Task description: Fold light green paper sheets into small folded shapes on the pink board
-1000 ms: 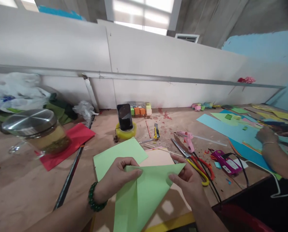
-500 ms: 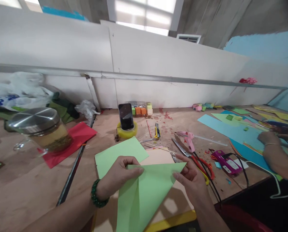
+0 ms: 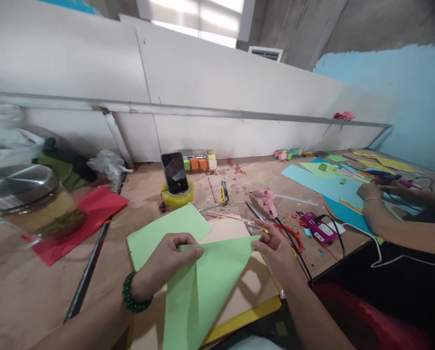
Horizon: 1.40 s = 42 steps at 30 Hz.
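So I'm driving remotely: left hand (image 3: 166, 260) pinches the green paper (image 3: 219, 272) near its top edge, right hand (image 3: 280, 255) nips the pointed corner, the rest below both grips. Another green sheet (image 3: 177, 223) lies just past the left. I'd line edges up before creasing.

A bracelet (image 3: 129, 297) of round, glossy, dark-green beads circles the wrist behind the left hand (image 3: 173, 255), lower left of centre; both forearms (image 3: 314, 311) are bare, reaching the bottom edge
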Tool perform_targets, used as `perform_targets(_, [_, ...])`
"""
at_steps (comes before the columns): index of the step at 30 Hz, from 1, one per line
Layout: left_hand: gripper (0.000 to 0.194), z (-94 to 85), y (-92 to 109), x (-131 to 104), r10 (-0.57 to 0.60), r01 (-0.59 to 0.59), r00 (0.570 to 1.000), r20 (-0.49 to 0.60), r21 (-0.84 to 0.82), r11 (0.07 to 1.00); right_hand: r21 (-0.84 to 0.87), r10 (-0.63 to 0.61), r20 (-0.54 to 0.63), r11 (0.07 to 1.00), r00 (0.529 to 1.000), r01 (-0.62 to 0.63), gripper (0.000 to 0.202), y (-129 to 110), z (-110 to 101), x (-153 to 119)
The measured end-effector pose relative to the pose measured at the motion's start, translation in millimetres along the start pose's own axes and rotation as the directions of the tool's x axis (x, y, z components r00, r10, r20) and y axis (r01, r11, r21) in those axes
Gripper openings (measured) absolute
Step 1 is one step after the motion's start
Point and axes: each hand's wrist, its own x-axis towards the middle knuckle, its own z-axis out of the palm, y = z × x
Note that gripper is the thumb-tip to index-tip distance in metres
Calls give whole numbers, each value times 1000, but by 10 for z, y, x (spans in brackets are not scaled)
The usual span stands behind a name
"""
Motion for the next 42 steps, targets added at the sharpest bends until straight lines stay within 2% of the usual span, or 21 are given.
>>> perform_targets(3, [31,15,20,-21,55,-55,998,3,50,997,-190,-109,1,976,994,107,51,-177,-36,37])
perform_targets(5, [27,38,38,-40,125,-125,992,4,119,985,-403,-233,41,886,971,230,45,-354,-17,46])
perform_targets(6, [26,53,47,-50,157,-157,987,10,154,976,-516,-250,127,810,960,279,39,-446,19,44])
perform_targets(8, [24,85,61,-73,205,-208,978,38,207,956,-650,-139,368,669,920,361,36,-604,152,30])
perform_targets(9, [23,100,64,-83,221,-228,974,56,223,948,-668,-53,494,616,868,418,39,-660,246,22])
perform_targets(11, [22,120,58,-95,247,-265,964,101,242,933,-687,87,630,527,772,501,49,-720,455,21])
perform_targets(13, [22,118,33,-84,270,-297,954,131,266,917,-712,236,667,482,707,511,49,-711,634,50])
perform_targets(15, [21,91,-10,-52,283,-318,947,153,318,893,-723,331,661,520,674,454,44,-648,726,107])
perform_targets(16, [20,71,-32,-35,299,-335,942,152,365,869,-715,340,661,556,670,424,42,-601,735,141])
perform_targets(18, [18,34,-68,-20,385,-385,916,109,508,771,-700,313,639,615,702,363,42,-483,693,206])
perform_targets(19, [23,28,-77,-30,454,-411,887,86,597,689,-704,300,612,629,731,331,42,-415,655,233])
perform_targets(21, [34,59,-77,-92,599,-446,795,94,760,473,-734,309,539,629,784,257,41,-273,573,266])
perform_targets(23, [34,161,-66,-189,648,-489,727,227,834,257,-760,326,489,614,809,213,40,-146,511,271])
perform_targets(25, [37,316,-76,-279,562,-574,719,410,806,146,-773,326,466,601,822,200,41,-57,479,255])
perform_targets(28, [63,554,-161,-325,396,-634,731,556,768,92,-782,318,454,590,832,201,45,-9,470,226])
perform_targets(31, [78,696,-298,-296,344,-631,736,583,775,39,-784,319,460,584,829,211,48,-19,472,217])
perform_targets(38, [90,734,-493,-385,311,-618,726,614,780,-97,-788,325,478,569,816,235,51,-52,472,228])
perform_targets(42, [90,713,-534,-510,257,-625,740,622,777,-81,-791,328,483,560,812,244,51,-69,477,227])
